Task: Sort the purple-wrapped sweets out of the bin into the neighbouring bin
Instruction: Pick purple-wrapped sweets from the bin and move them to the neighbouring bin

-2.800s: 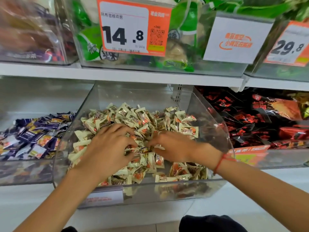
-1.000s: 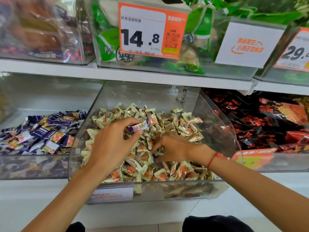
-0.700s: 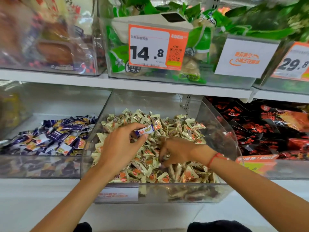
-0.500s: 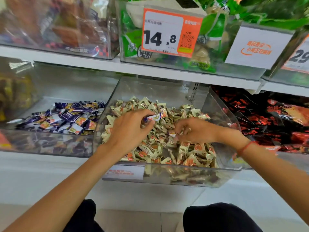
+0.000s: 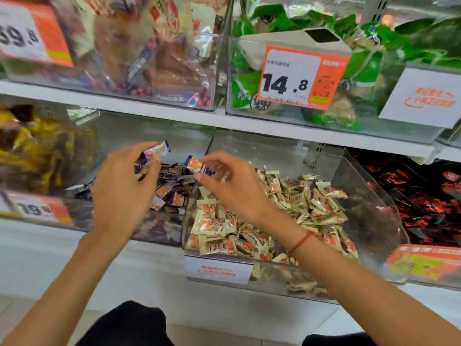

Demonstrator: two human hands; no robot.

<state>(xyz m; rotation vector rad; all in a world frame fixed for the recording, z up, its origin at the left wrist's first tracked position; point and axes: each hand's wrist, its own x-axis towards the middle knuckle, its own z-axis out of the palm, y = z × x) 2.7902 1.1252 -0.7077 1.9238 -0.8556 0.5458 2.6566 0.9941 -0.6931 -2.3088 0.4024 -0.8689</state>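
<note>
Cream-and-orange wrapped sweets (image 5: 294, 206) fill a clear bin (image 5: 374, 211) at centre right. To its left, the neighbouring clear bin (image 5: 82, 216) holds a heap of purple-wrapped sweets (image 5: 174, 186). My left hand (image 5: 119, 191) hovers over that left bin and pinches a purple-wrapped sweet (image 5: 156, 151) at its fingertips. My right hand (image 5: 232, 186) is above the wall between the two bins and pinches another purple-wrapped sweet (image 5: 198, 166) between thumb and forefinger.
A white shelf (image 5: 174, 116) runs just above the bins, carrying clear boxes and a 14.8 price tag (image 5: 299, 78). Dark red packets (image 5: 424, 196) fill the bin at far right, yellow-brown packets (image 5: 32, 151) the one at far left.
Both hands have risen out of the cream sweets and moved left toward the purple bin. The right hand now pinches a purple sweet too. The camera has swung left.
</note>
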